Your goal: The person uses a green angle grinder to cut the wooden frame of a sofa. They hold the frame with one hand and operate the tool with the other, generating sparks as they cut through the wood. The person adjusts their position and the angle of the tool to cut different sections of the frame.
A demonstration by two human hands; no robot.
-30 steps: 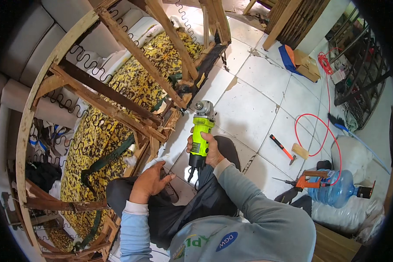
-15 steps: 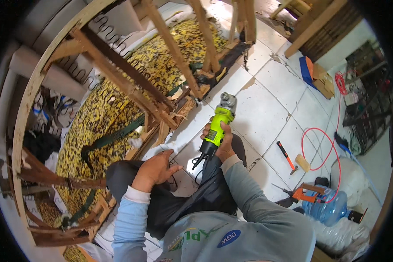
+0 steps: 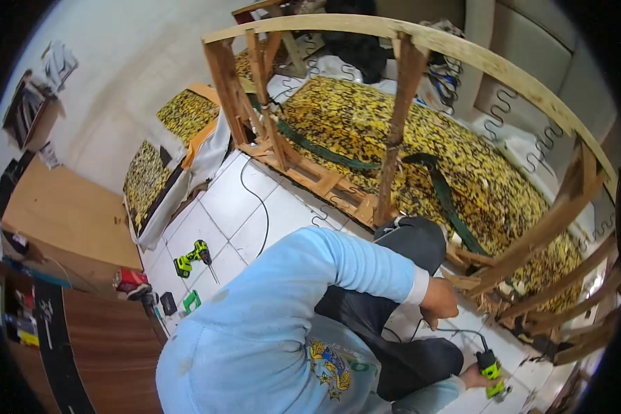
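My right hand point(image 3: 473, 377) grips the green and black angle grinder point(image 3: 490, 372) low above the tiled floor at the lower right. Its metal head points toward the bottom of the view, and the back end faces up. A black power cord point(image 3: 462, 331) leaves that end and runs left to my left hand point(image 3: 439, 301). The left hand is closed with curled fingers, and the cord passes at its fingertips beside my bent knee. Part of the grip is hidden. The wooden sofa frame point(image 3: 395, 131) rises just beyond both hands.
Yellow-black foam point(image 3: 345, 114) and zigzag springs fill the frame. A green cordless drill point(image 3: 193, 259) lies on the floor at left, near a green tool point(image 3: 191, 301). Foam-covered pieces point(image 3: 148, 183) lean by the wall. A cardboard sheet point(image 3: 69, 221) and brown wooden panel point(image 3: 110, 345) stand left.
The view has swung far to the left. The grinder, held up in front of me before, is now low at the lower right. My left hand has gone from spread to closed by the cord.
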